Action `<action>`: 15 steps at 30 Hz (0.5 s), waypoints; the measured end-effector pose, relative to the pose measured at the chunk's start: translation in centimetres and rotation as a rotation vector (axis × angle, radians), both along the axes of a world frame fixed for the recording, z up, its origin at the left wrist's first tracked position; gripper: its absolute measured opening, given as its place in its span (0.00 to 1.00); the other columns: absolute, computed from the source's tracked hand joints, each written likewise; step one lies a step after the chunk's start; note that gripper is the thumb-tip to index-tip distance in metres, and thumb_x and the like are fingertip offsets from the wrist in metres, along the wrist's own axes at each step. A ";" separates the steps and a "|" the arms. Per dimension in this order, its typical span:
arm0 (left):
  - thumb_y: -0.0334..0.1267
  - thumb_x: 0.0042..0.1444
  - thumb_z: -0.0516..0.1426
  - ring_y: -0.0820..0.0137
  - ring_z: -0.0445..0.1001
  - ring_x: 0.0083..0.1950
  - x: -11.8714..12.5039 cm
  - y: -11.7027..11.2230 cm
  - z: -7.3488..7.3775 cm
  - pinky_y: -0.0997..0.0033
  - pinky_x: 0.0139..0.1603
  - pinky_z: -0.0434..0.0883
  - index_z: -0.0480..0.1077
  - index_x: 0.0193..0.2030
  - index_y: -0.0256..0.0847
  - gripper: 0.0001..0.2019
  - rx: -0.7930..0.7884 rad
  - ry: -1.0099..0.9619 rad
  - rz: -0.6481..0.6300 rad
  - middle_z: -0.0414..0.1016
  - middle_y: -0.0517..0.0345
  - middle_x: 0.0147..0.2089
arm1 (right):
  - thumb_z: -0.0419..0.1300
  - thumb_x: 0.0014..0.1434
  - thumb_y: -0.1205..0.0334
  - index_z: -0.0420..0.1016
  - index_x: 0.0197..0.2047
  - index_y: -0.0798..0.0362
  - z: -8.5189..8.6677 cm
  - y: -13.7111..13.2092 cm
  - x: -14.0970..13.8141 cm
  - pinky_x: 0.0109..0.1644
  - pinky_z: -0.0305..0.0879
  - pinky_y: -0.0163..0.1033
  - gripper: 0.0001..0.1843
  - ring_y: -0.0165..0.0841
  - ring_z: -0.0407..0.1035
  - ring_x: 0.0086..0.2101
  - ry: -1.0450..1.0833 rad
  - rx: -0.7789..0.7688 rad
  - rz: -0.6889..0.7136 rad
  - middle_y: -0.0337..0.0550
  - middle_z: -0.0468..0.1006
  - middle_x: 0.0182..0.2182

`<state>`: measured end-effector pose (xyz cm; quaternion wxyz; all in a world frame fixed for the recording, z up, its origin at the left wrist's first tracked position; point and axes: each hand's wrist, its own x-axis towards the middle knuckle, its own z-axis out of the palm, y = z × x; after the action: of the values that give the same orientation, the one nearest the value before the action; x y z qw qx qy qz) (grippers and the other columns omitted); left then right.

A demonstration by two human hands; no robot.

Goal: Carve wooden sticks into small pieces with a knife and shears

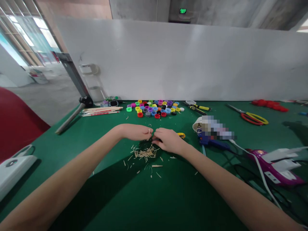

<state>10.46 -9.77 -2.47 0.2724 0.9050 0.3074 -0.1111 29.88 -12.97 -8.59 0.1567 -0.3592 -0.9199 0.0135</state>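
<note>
Head view puts the 2 hands nearly together above a green table (144,205), with only a narrow gap between their fingertips. The left hand (137,132) is closed with a pale stick (149,131) pinched at its fingertips; the short visible end points roughly upward, but the fingers hide the rest, so its full long axis cannot be told. The right hand (167,140) is curled round a yellow tool (181,135), whose handle sticks out behind the knuckles; a dark part shows at its fingertips, too small to identify. From that right-hand grip, the stick lies just to the left and slightly farther from the person. The pile of wood bits (145,153) lies below the 2 hands, on the person's side.
</note>
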 end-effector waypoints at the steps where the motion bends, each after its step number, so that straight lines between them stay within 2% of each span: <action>1: 0.38 0.58 0.44 0.72 0.57 0.27 -0.1 0.1 -0.1 0.71 0.28 0.58 0.57 0.30 0.41 0.08 0.003 -0.005 0.011 0.59 0.59 0.29 | 0.58 0.58 0.63 0.69 0.33 0.54 0.0 0.0 0.0 0.30 0.50 0.35 0.04 0.31 0.64 0.34 0.004 0.002 -0.003 0.41 0.72 0.32; 7: 0.41 0.59 0.43 0.73 0.53 0.25 -0.5 0.8 -1.1 0.71 0.25 0.55 0.55 0.25 0.41 0.12 0.047 -0.051 0.096 0.54 0.61 0.25 | 0.56 0.60 0.61 0.69 0.32 0.53 0.2 -0.5 0.2 0.29 0.48 0.35 0.06 0.30 0.63 0.34 0.056 -0.030 0.001 0.40 0.71 0.31; 10: 0.42 0.58 0.44 0.74 0.49 0.23 -0.6 0.9 -1.3 0.71 0.23 0.52 0.52 0.23 0.41 0.14 0.041 -0.073 0.105 0.50 0.62 0.23 | 0.54 0.61 0.59 0.68 0.33 0.53 0.2 -0.7 0.4 0.30 0.50 0.35 0.08 0.30 0.63 0.34 0.114 -0.014 -0.032 0.40 0.71 0.30; 15: 0.44 0.58 0.44 0.74 0.47 0.21 -0.6 0.8 -1.4 0.70 0.22 0.50 0.52 0.22 0.41 0.16 0.035 -0.089 0.118 0.48 0.63 0.21 | 0.54 0.61 0.59 0.68 0.34 0.53 0.2 -0.5 0.3 0.32 0.51 0.35 0.08 0.31 0.62 0.34 0.123 0.006 -0.058 0.41 0.70 0.30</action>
<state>9.84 -8.93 -3.82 0.2757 0.8939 0.3499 -0.0492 30.22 -13.49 -8.37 0.2143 -0.3836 -0.8978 0.0283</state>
